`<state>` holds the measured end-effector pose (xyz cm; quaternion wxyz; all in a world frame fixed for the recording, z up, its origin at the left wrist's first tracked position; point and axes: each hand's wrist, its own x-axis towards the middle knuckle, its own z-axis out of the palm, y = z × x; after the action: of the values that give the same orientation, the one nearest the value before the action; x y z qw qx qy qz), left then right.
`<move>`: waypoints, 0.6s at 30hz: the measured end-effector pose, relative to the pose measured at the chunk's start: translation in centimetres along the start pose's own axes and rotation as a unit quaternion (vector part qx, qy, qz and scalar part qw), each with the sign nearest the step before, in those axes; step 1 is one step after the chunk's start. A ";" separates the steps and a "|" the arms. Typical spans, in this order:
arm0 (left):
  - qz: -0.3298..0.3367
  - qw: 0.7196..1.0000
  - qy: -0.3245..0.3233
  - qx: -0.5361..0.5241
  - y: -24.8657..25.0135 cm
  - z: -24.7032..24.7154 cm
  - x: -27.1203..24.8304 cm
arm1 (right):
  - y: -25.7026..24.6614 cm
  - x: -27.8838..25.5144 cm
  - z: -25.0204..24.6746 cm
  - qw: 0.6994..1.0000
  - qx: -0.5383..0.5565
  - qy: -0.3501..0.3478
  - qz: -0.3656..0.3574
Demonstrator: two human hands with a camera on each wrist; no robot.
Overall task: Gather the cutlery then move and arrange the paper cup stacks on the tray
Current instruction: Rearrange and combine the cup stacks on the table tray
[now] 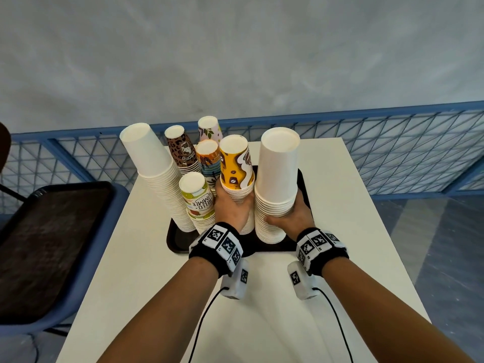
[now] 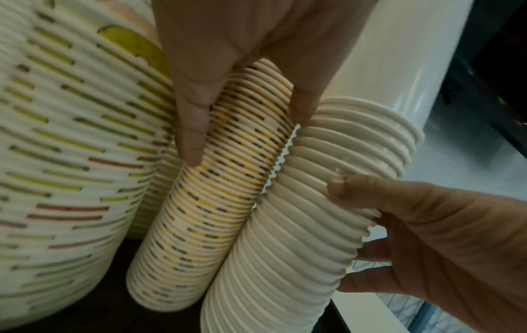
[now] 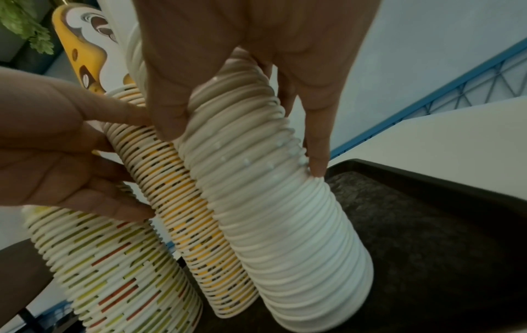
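Grey wall behind, blue mesh railing (image 1: 392, 142) below it. White counter (image 1: 353, 218) carried a black tray (image 1: 180, 242) near its far half; a second, bare dark tray (image 1: 44, 244) sat on a blue chair well to the left of the counter.

Seven stacks of upturned paper cups stood grouped on the black tray. No cutlery visible in any view.

Left hand (image 1: 231, 208) was wrapped around the yellow coffee-print stack (image 1: 237, 163) at mid-tray; in the left wrist view the fingers (image 2: 191, 133) curled round its ribbed rims. Right hand (image 1: 288, 218) gripped the tall plain white stack (image 1: 277, 184) just right of the yellow one, thumb on the near side and fingers (image 3: 316, 139) curling round the far side. The two held stacks touched along their rims. Both appeared to rest base-down on the tray, though the contact was partly hidden.

Other stacks relative to the yellow one: "Hello Summer" stack (image 1: 197, 203) just left of it; a wide white stack (image 1: 154, 174) farther left, leaning outward; leopard-print stack (image 1: 183, 150), striped orange stack (image 1: 208, 161) and leaf-print stack (image 1: 209, 127) behind.

Step in hand, as judged: arranging stacks on the tray, cutlery presumably dealt with. The next move likely calls for seating both held stacks upright and close, then letting go gently, since tall stacks could topple.
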<state>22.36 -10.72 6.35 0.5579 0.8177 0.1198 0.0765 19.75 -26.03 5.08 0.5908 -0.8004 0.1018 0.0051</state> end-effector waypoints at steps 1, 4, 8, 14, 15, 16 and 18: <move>-0.010 1.000 -0.011 -0.007 -0.2 0.0 0.0 | 0.0 -0.1 0.0 1.000 -0.003 -0.004 0.003; -0.014 0.999 -0.031 -0.032 -0.4 0.0 0.2 | 0.1 -0.3 -0.1 1.000 0.000 -0.011 0.007; 0.000 0.995 -0.069 -0.071 0.1 0.3 1.4 | 0.1 -0.4 -0.2 1.000 -0.005 -0.014 0.003; 0.020 0.989 -0.094 -0.113 1.2 1.6 3.0 | 0.5 -0.2 -0.1 1.000 0.004 -0.029 0.001; 0.018 0.988 -0.097 -0.116 1.3 1.8 3.3 | 0.6 -0.1 -0.1 0.999 0.003 -0.032 0.001; 0.015 0.988 -0.102 -0.115 1.2 2.0 3.5 | 0.7 0.0 -0.1 0.999 0.002 -0.035 0.001; -0.001 0.988 -0.121 -0.093 1.2 1.8 3.7 | 0.7 0.0 -0.1 0.999 -0.004 -0.038 0.002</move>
<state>26.49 -11.73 6.76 0.6421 0.7652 0.0444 -0.0126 19.60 -26.36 4.41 0.5908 -0.8020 0.0807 0.0365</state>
